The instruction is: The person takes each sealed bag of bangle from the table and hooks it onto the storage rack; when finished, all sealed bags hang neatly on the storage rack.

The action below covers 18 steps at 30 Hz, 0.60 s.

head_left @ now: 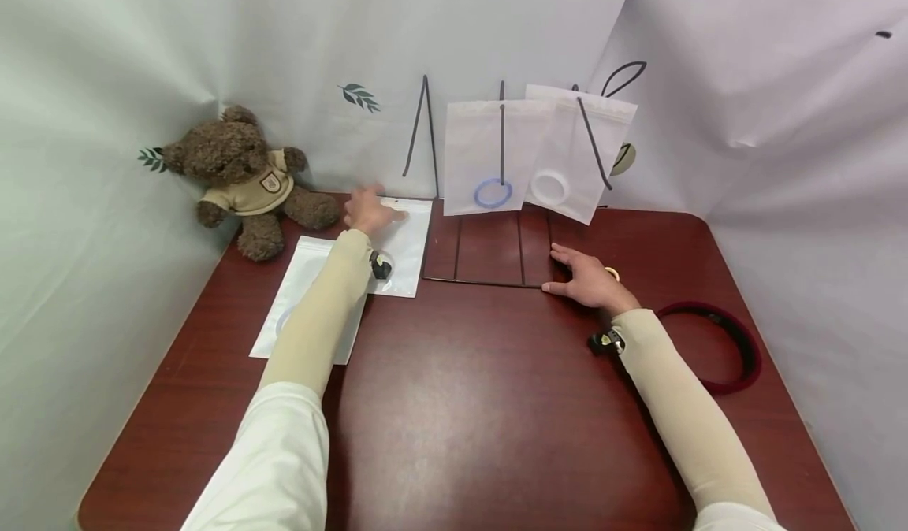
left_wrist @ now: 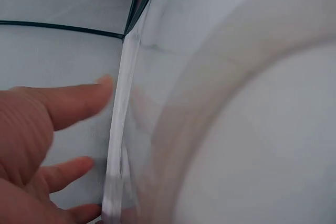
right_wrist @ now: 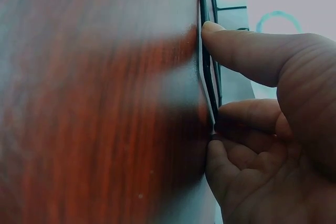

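My left hand point(head_left: 370, 213), thumb and fingers spread, hovers by the top of a clear-front white zip pouch point(head_left: 414, 239) on the table. In the left wrist view the pouch's zip edge point(left_wrist: 118, 129) runs beside the fingertips, which do not close on it; a pale ring shows large through the film. My right hand point(head_left: 587, 279) holds the front right corner of a black wire rack point(head_left: 489, 283), thumb and fingers on the wire point(right_wrist: 209, 77). From the rack's prongs hang a pouch with a blue ring point(head_left: 468, 145) and a tilted pouch with a white ring point(head_left: 603, 133).
Another zip pouch point(head_left: 273, 334) lies at left, partly under my left forearm. A teddy bear point(head_left: 248, 168) sits in the back left corner. A dark red hoop point(head_left: 753, 358) and a small yellow ring point(head_left: 612, 272) lie at right. White curtains point(head_left: 85, 239) surround the table.
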Each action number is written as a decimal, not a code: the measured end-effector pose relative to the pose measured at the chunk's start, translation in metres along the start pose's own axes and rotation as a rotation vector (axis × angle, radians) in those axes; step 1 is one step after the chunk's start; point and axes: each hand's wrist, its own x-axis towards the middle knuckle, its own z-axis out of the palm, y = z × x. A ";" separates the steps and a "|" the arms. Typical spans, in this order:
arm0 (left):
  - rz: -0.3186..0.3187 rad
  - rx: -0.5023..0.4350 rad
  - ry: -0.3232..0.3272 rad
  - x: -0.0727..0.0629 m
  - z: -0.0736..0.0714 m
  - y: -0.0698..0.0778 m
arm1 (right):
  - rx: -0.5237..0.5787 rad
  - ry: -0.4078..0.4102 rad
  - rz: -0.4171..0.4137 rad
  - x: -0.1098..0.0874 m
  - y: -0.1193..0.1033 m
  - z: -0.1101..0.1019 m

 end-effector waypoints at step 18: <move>-0.079 0.147 0.049 0.003 0.006 0.004 | 0.009 0.019 -0.021 -0.002 -0.001 0.001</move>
